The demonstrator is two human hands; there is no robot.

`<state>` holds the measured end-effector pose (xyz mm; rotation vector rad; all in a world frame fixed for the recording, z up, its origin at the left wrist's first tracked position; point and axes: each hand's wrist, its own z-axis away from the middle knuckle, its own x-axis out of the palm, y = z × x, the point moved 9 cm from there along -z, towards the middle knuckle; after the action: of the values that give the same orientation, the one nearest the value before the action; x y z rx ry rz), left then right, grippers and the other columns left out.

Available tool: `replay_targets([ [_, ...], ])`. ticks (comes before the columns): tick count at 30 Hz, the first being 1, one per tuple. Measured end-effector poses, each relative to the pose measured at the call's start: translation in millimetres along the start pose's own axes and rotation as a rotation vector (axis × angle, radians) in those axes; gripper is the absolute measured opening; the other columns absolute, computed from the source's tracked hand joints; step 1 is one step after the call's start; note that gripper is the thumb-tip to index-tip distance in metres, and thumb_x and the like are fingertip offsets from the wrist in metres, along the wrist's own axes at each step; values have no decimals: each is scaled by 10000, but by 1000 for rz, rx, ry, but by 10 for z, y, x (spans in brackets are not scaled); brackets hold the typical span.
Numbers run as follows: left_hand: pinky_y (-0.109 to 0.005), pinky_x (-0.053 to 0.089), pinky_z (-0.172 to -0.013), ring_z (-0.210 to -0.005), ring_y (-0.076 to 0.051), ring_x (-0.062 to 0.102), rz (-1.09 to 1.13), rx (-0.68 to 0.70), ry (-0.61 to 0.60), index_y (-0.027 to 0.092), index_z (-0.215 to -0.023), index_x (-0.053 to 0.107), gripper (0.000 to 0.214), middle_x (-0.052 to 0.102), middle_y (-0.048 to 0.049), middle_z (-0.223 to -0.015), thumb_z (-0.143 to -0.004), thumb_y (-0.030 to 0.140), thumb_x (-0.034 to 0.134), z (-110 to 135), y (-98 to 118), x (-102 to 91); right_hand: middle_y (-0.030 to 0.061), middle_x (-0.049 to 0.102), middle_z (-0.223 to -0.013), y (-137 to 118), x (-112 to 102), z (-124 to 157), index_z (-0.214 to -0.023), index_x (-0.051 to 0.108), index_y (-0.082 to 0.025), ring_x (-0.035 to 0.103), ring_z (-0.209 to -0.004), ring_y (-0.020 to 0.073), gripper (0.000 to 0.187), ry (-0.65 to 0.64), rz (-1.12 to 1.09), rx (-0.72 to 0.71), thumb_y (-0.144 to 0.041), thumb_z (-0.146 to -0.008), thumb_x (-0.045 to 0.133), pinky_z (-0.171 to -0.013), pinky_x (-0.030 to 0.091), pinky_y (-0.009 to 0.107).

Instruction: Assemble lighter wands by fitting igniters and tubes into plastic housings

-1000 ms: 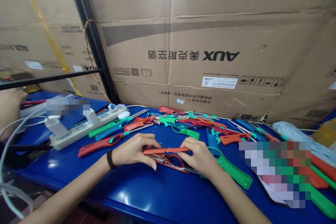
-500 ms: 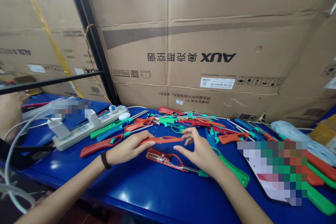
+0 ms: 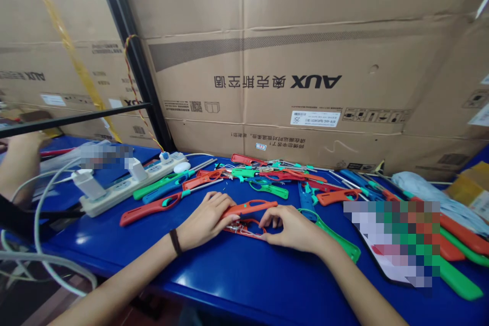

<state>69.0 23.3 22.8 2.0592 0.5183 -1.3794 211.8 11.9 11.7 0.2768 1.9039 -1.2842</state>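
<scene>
My left hand (image 3: pixel 204 220) is closed on an orange lighter casing half (image 3: pixel 254 207), held slightly tilted. Just beneath it, close to the blue tabletop, is the other lighter half (image 3: pixel 248 232), with thin wires and inner parts showing. At the front end of this lower half, beside its trigger loop, my right hand (image 3: pixel 296 226) pinches with thumb and fingers. The metal tube seen earlier is hidden behind that hand. A green casing half (image 3: pixel 340 239) lies just beyond my right forearm.
Several assembled lighters, among them a red one (image 3: pixel 151 209), lie near a white power strip (image 3: pixel 114 191). More lighter parts are heaped along the cardboard (image 3: pixel 267 51). A partly blurred phone-like slab (image 3: pixel 376 257) lies on the right. Another person's hand (image 3: pixel 23 163) shows far left.
My left hand has brought the orange casing half right, over the lower half. My right hand has moved in and closed at the lower half's front end, which has shifted slightly.
</scene>
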Motion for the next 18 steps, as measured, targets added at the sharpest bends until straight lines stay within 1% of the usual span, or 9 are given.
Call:
replay_targets([
  [2, -361, 350, -889, -919, -208, 534, 8, -7, 6, 193, -992, 556, 270, 617, -55, -984, -985, 389, 370, -10, -3, 46, -8, 688, -773, 8, 11, -5, -830, 690, -216, 620, -690, 157, 117, 1, -5, 0, -183, -718, 678, -617, 457, 251],
  [5, -358, 359, -884, -934, -211, 534, 15, -25, 5, 196, -1013, 551, 270, 609, -58, -1002, -983, 395, 371, 1, -40, 96, -6, 686, -761, 18, 31, -16, -834, 690, -212, 622, -683, 156, 108, 7, -10, -7, -191, -729, 669, -609, 457, 247],
  [10, -343, 383, -845, -889, -207, 527, 46, -50, -5, 196, -1011, 541, 257, 589, -55, -973, -984, 385, 370, 24, -85, 172, -13, 667, -704, 41, 59, -22, -806, 692, -212, 609, -641, 148, 80, 7, -23, -8, -185, -740, 656, -563, 444, 233],
  [13, -343, 387, -836, -881, -210, 516, 58, -54, -9, 196, -1023, 533, 260, 578, -58, -976, -986, 388, 363, 26, -94, 200, -6, 674, -720, 46, 55, -17, -826, 688, -209, 612, -640, 147, 82, 5, -32, -3, -198, -761, 638, -574, 452, 240],
  [18, -357, 381, -833, -885, -216, 502, 63, -66, -41, 195, -1024, 521, 267, 568, -62, -985, -990, 392, 344, 21, -94, 222, -4, 678, -740, 26, 54, -10, -831, 682, -210, 623, -667, 155, 83, -9, -38, -4, -216, -753, 656, -599, 465, 249],
])
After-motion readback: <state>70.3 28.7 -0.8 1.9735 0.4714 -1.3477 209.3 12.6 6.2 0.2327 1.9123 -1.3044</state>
